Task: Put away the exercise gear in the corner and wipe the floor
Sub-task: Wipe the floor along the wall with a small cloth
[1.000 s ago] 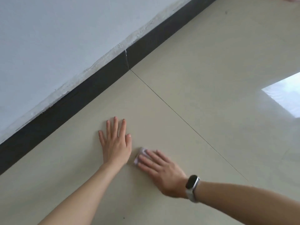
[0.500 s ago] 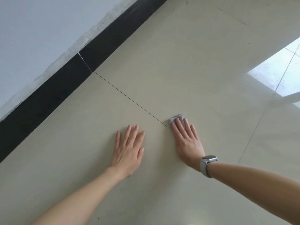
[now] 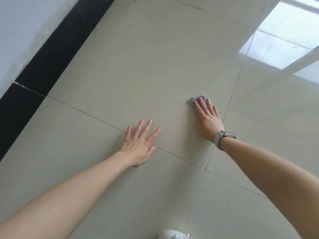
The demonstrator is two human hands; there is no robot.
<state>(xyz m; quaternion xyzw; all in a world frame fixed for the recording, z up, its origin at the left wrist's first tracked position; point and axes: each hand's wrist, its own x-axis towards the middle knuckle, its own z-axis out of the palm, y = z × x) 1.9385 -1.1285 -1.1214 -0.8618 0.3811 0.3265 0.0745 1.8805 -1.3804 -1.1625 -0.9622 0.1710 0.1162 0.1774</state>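
Lower centre of the frame, the left hand (image 3: 138, 145) lies flat on the floor (image 3: 138, 69), fingers straight and spread, across a tile joint. Further up and right, the right hand (image 3: 208, 119) (watch (image 3: 224, 138) on its wrist) presses straight fingers onto a small pale-purple cloth (image 3: 198, 99), arm extended forward.

The right hand (image 3: 208, 119) is sliding the small grey cloth (image 3: 198, 99) across the floor (image 3: 146, 66), away from the left hand (image 3: 139, 144) it was beside a second ago and past the tile seam. The two hands are now lying well apart.
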